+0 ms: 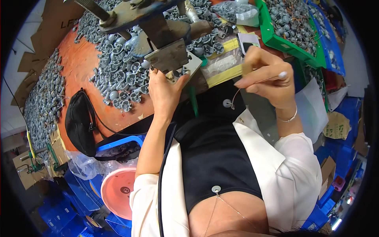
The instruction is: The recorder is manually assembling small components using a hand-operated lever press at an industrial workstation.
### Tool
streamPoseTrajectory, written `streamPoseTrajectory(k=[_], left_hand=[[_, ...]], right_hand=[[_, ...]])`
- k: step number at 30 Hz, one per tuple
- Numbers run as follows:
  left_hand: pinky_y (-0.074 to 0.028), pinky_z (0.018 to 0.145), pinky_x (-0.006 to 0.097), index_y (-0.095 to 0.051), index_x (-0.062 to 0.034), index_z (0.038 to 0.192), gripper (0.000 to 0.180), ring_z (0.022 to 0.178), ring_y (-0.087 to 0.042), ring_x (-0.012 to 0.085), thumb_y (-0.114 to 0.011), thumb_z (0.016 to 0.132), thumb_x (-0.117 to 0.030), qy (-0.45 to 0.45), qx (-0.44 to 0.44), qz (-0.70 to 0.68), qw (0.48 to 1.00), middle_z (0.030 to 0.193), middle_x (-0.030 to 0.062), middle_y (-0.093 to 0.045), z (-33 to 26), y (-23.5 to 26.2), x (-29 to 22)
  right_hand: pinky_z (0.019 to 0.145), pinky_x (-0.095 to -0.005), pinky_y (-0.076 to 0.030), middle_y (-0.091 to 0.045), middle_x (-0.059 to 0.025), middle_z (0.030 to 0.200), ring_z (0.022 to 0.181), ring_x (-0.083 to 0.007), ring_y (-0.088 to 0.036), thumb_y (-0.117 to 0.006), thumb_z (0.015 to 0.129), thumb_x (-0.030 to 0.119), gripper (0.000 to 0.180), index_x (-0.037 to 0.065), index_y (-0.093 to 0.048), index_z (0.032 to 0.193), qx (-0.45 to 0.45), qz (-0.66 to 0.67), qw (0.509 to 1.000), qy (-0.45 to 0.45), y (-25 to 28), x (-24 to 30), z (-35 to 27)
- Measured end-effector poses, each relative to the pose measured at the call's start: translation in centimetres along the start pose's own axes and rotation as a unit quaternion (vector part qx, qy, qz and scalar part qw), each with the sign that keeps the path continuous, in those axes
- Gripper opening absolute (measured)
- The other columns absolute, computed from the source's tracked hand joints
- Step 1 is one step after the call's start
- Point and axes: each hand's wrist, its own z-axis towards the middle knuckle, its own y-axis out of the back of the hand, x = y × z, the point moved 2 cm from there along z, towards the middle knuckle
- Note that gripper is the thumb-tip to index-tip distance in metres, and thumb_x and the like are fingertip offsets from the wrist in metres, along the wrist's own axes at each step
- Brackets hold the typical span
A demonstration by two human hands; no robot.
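My left hand point(162, 93) reaches into the bench press point(167, 57), thumb and fingers bent round a small grey plastic part point(179, 73) below its metal plate. The fingertips are partly hidden there. My right hand point(270, 81) is raised to the right of the press, its fingers pinched on a thin brownish wire point(238, 94). From that wire a round grey plastic piece point(227, 103) dangles over my dark top. A small white rounded tip point(282, 74) shows at the same hand's knuckles.
Piles of grey plastic parts point(116, 93) cover much of the orange bench point(75, 63). A green crate point(272, 41) of wired grey parts stands at the far right. Nearer left are a black pouch point(79, 122), a blue bin point(118, 141) and a pink basin point(112, 189). A phone point(248, 41) lies beyond my right hand.
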Motion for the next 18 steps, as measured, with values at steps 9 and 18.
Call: streamPoseTrajectory(k=[9, 18], left_hand=[[-0.046, 0.065, 0.03, -0.063, -0.0032, 0.107, 0.038, 0.069, -0.053, 0.0174, -0.074, 0.071, -0.007, 0.042, -0.017, -0.018, 0.999, 0.1, 0.0082, -0.06, -1.9, 5.3, 4.2], [-0.046, 0.079, 0.037, -0.064, -0.0067, 0.102, 0.027, 0.092, -0.057, 0.027, -0.061, 0.076, -0.001, -0.1, -0.01, 0.283, 0.954, 0.1, 0.0065, -0.065, -2.8, 5.7, 9.8]], right_hand=[[0.043, -0.0241, -0.042, -0.061, -0.0117, 0.058, 0.044, -0.0174, -0.055, -0.071, 0.079, 0.011, 0.017, -0.005, -0.07, 0.082, -0.025, 0.222, 0.974, -0.03, -2.6, -0.8, -0.9], [0.041, -0.0211, -0.033, -0.059, -0.0084, 0.058, 0.044, -0.0103, -0.052, -0.061, 0.083, 0.002, 0.013, -0.005, -0.07, 0.088, -0.029, 0.174, 0.98, -0.09, -4.3, -2.6, -1.6]])
